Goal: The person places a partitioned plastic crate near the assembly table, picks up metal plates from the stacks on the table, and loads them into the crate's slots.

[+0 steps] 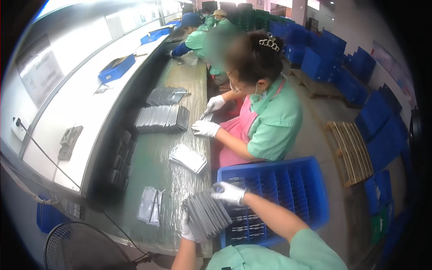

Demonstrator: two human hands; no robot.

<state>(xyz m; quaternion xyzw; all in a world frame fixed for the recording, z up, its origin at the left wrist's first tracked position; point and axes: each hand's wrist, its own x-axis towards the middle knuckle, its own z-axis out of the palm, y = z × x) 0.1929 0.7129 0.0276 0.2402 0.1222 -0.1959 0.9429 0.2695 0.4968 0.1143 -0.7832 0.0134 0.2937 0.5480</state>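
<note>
A row of thin grey metal plates [207, 216], packed face to face, is held at the table's near edge. My left hand [186, 227], in a white glove, grips its left end. The white-gloved fingers of my right hand [230, 194] are closed at the upper right end of the same row; the fingertips are partly hidden. Below my right hand stands a blue divided crate [317, 180] with grey pieces upright in its slots. Left of my hands, a few flat plates [150, 206] lie on the table. A pale stack of plates [188, 158] lies farther up.
Long rows of plates [163, 119] stand on the plastic-covered table [173, 180]. A co-worker [274, 117] in white gloves handles a piece close by on the right. A fan [85, 247] is at the lower left. Blue bins [118, 68] sit on the shelf; a wooden pallet [351, 153] lies right.
</note>
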